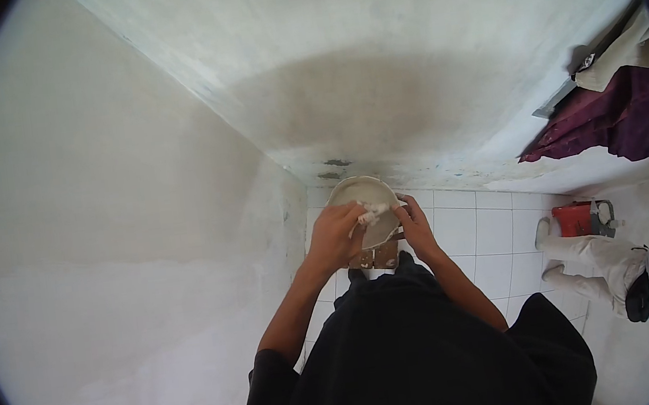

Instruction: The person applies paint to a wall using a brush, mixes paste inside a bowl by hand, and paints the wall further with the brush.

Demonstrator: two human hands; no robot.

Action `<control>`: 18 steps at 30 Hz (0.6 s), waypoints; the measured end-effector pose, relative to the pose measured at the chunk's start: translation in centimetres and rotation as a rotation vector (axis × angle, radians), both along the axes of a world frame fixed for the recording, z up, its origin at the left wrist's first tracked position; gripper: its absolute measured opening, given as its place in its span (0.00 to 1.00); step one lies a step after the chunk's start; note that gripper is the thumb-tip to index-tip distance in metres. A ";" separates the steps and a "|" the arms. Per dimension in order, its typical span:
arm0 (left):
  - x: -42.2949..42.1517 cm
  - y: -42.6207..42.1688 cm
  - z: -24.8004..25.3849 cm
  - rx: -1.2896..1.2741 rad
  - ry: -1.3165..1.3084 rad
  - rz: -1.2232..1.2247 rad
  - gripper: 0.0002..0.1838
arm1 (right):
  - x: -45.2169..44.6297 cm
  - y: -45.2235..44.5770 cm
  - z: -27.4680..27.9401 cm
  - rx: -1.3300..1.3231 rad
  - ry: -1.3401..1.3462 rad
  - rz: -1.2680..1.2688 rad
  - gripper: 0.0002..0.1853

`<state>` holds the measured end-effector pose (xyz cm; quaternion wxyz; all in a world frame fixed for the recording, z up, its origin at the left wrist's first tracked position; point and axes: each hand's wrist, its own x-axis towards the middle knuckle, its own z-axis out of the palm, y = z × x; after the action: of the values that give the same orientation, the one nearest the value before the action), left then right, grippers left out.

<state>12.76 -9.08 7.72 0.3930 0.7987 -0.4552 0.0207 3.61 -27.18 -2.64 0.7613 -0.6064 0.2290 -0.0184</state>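
Note:
In the middle of the head view a round, pale bowl (363, 185) holds whitish paste smeared round its inside. My right hand (416, 224) grips the bowl's right rim, with its thumb near the top edge and its other fingers partly hidden below. My left hand (334, 236) reaches over the left rim with curled fingers. They close on a lump of white paste (373, 211) inside the bowl, and paste coats the fingertips. The bowl is above a paste-spotted brown surface (386, 255) by my feet.
Bare plastered walls (107, 187) meet in a corner before me, above a white tiled floor (455, 227). Dark red cloth (623, 116) hangs at the right. Farther right, another person (609, 274) in light clothes stands beside a red bucket (572, 220).

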 end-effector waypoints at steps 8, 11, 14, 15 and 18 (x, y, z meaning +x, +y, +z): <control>0.4 0.2 1.0 0.193 -0.085 0.062 0.14 | -0.2 -1.0 -0.3 0.030 0.049 -0.028 0.23; -0.9 -0.5 0.3 0.125 0.007 -0.016 0.14 | -0.2 -0.9 1.8 0.069 0.069 -0.030 0.23; -0.6 -1.7 0.1 0.086 -0.076 0.011 0.15 | -0.4 -0.9 1.8 0.123 0.081 -0.019 0.23; -0.1 -1.9 0.2 0.098 -0.140 0.023 0.16 | -0.5 -0.9 1.3 0.103 0.055 -0.012 0.23; 1.5 -1.5 0.3 0.097 -0.227 0.087 0.16 | -0.6 -1.6 0.1 0.090 0.044 -0.034 0.23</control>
<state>14.24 -10.53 8.02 0.2986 0.8284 -0.4620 0.1059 3.01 -28.73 -2.54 0.7820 -0.5679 0.2566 -0.0076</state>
